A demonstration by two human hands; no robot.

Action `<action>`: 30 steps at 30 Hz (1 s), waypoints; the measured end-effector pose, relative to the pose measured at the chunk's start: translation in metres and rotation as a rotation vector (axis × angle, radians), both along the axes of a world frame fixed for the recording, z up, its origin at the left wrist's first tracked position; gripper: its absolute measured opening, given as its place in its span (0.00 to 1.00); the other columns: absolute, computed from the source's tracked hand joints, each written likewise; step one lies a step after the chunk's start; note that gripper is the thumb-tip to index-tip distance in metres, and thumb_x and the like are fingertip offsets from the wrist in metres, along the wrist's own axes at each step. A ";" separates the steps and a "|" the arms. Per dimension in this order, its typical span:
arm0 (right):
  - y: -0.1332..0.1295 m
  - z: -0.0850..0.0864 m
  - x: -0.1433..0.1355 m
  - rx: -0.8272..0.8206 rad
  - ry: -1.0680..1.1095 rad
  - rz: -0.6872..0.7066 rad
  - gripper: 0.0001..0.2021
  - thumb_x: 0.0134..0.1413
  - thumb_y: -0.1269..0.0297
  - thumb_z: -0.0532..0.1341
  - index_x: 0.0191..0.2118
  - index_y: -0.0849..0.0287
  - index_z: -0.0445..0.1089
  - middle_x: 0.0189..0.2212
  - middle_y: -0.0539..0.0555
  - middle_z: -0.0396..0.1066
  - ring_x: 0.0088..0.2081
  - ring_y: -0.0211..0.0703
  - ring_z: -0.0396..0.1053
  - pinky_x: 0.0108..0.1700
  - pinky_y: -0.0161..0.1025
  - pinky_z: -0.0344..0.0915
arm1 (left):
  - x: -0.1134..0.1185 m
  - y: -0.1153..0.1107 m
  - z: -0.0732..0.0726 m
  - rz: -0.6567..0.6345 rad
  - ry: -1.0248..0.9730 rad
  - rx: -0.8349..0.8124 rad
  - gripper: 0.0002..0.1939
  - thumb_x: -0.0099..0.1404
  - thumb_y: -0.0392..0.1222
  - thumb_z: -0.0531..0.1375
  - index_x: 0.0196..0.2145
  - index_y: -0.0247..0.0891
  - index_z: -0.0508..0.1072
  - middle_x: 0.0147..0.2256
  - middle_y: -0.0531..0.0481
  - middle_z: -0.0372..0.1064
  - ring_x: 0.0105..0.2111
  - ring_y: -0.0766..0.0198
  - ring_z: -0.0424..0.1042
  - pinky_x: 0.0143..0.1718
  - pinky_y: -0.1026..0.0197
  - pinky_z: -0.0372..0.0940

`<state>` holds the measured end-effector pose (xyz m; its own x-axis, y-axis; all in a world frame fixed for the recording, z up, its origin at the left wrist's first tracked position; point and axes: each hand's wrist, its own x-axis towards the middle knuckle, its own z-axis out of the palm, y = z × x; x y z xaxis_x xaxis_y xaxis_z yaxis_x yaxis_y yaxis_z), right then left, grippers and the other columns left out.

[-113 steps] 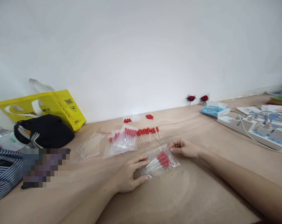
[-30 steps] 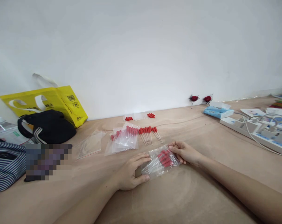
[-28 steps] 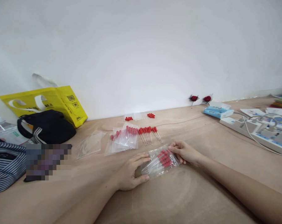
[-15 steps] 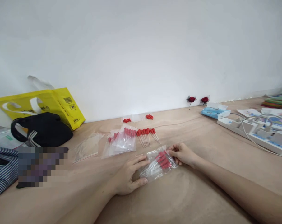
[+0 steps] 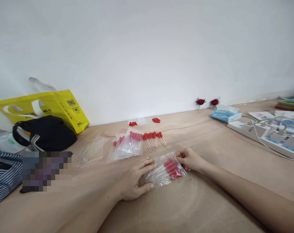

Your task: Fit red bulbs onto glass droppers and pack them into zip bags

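A clear zip bag (image 5: 158,185) lies on the table and holds several droppers (image 5: 171,168) with red bulbs and thin clear tubes. My right hand (image 5: 189,159) pinches the bag's upper right edge between thumb and fingers. At the other end, my left hand (image 5: 138,179) rests with thumb and fingers spread, its tips touching the bag's left edge. Just beyond, loose droppers (image 5: 150,137) with red bulbs lie side by side. Left of them is an overlapping stack of filled bags (image 5: 127,147).
Flat clear bags (image 5: 93,150) lie farther left, near a black cloth bag (image 5: 49,134) and a yellow tote (image 5: 74,111). Red bulbs (image 5: 156,120) sit by the wall. On the right are a blue tissue pack (image 5: 222,115), a corded power strip (image 5: 263,139) and two dark red roses (image 5: 200,101).
The bag has flattened slightly and the droppers inside lie more evenly spread. Both hands stay almost in place; the view has shifted a little.
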<state>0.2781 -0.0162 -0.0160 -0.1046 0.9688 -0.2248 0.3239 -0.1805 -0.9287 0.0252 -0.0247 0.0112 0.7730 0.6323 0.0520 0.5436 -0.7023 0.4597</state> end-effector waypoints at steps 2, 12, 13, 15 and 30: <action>0.000 0.002 0.000 0.012 0.003 -0.070 0.08 0.41 0.64 0.61 0.25 0.60 0.60 0.10 0.41 0.58 0.10 0.26 0.52 0.11 0.25 0.48 | -0.001 0.000 0.000 -0.028 -0.017 0.005 0.26 0.58 0.47 0.56 0.54 0.45 0.58 0.58 0.48 0.49 0.58 0.52 0.47 0.55 0.47 0.49; -0.006 0.004 0.012 0.144 0.035 0.187 0.19 0.36 0.50 0.63 0.19 0.62 0.61 0.16 0.46 0.61 0.19 0.29 0.56 0.20 0.29 0.52 | -0.001 0.003 -0.008 -0.100 0.041 0.075 0.22 0.59 0.51 0.55 0.51 0.48 0.63 0.55 0.48 0.56 0.55 0.53 0.53 0.55 0.43 0.45; -0.007 0.003 0.011 0.138 0.043 0.185 0.19 0.33 0.51 0.65 0.19 0.62 0.60 0.16 0.46 0.61 0.19 0.30 0.57 0.21 0.29 0.52 | 0.000 0.002 -0.009 -0.101 0.033 0.107 0.22 0.59 0.51 0.55 0.51 0.48 0.63 0.55 0.48 0.56 0.55 0.53 0.53 0.55 0.43 0.45; -0.008 0.003 0.009 0.088 0.079 0.137 0.19 0.31 0.53 0.66 0.19 0.61 0.58 0.16 0.45 0.61 0.19 0.30 0.57 0.21 0.29 0.53 | 0.001 0.001 -0.010 -0.054 -0.026 0.225 0.22 0.59 0.51 0.55 0.51 0.48 0.63 0.54 0.49 0.58 0.55 0.52 0.53 0.55 0.44 0.45; 0.093 0.019 0.089 0.471 -0.663 0.067 0.10 0.37 0.73 0.57 0.31 0.62 0.69 0.22 0.49 0.68 0.23 0.34 0.64 0.26 0.30 0.59 | -0.132 0.085 -0.005 1.414 0.347 0.245 0.36 0.60 0.53 0.46 0.57 0.21 0.52 0.56 0.26 0.46 0.56 0.37 0.44 0.49 0.42 0.52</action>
